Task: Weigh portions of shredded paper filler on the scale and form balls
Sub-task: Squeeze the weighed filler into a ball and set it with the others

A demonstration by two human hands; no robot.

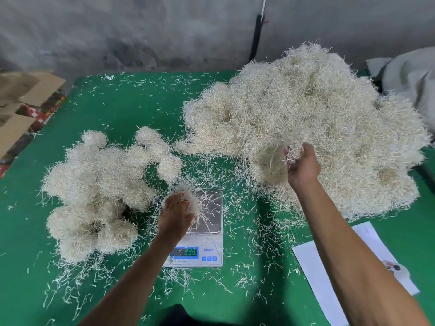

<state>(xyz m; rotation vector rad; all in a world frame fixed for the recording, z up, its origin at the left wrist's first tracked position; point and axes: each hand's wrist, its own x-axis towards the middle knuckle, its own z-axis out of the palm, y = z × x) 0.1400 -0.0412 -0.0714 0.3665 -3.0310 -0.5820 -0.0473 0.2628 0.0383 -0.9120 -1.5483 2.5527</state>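
Green felt covers the tabletop [122, 109], which carries the scale [200, 231] at lower centre of the frame. The left hand [175, 215] hovers over the left edge of the scale platform, fingers curled around a small tuft of shredded paper [191, 201]. The right hand [302, 164] is at right of centre, fingers pinched on strands at the near edge of the large loose pile [306, 128], which fills the upper right of the frame. The hands are well apart. Finished balls [98, 189] lie clustered at left of the scale, just beside the left hand. The coming move turns on the scale platform lying down and to the left of the right hand, while the left hand is already over it; the left hand is therefore the nearer. The display digits [186, 252] are blurred and partly covered by the left forearm, so the reading cannot be determined. A white paper sheet [334, 267] at lower right is partly hidden by the right forearm.
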